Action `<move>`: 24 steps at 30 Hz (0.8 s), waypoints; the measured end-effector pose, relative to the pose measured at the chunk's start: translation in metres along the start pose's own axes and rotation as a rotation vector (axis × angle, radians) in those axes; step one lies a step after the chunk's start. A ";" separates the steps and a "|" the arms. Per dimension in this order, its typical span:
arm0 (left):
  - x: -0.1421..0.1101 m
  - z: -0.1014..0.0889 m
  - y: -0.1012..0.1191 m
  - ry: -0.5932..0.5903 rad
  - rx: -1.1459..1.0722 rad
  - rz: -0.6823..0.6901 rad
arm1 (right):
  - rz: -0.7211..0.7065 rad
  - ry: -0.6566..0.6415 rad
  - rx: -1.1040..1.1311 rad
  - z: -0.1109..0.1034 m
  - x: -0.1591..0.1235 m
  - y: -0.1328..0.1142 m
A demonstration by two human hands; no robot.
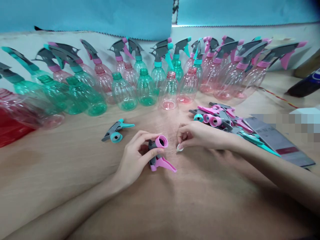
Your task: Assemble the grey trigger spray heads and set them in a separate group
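Left fingers (151, 155) holding sprayer head (158, 162), right fingers (187, 142) white piece (179, 148)

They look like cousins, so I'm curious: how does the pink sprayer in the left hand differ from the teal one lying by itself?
The pink sprayer has a pink collar and trigger; the teal sprayer has teal ones. The left hand grips the pink sprayer, while the teal sprayer lies on the table. Both are partly grey.

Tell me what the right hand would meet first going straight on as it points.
Pointing left, the right hand would probably meet the pink-and-grey spray head held in the left hand first, though one view leaves depth unclear.
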State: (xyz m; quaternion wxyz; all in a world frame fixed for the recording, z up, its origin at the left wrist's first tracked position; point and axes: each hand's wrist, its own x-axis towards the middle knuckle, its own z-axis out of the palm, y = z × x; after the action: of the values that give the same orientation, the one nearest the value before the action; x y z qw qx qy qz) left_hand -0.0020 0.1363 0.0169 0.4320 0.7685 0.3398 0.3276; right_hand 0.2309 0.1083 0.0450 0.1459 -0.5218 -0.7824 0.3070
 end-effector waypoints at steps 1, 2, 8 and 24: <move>0.000 0.000 0.000 -0.001 -0.007 0.000 | -0.014 0.024 0.003 -0.003 -0.001 -0.003; 0.000 0.000 0.000 -0.001 -0.014 0.001 | -0.026 0.039 0.012 -0.006 -0.002 -0.006; -0.002 0.002 -0.001 -0.006 -0.122 0.022 | -0.111 0.047 0.196 -0.025 0.000 -0.030; -0.005 0.001 -0.003 -0.017 -0.177 0.065 | -0.119 0.257 -0.043 -0.014 0.002 -0.056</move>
State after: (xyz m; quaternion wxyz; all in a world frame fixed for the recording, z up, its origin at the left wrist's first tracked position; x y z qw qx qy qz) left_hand -0.0047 0.1328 0.0132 0.4904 0.7406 0.2808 0.3636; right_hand 0.1973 0.0998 0.0908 0.2518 -0.5125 -0.7933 0.2112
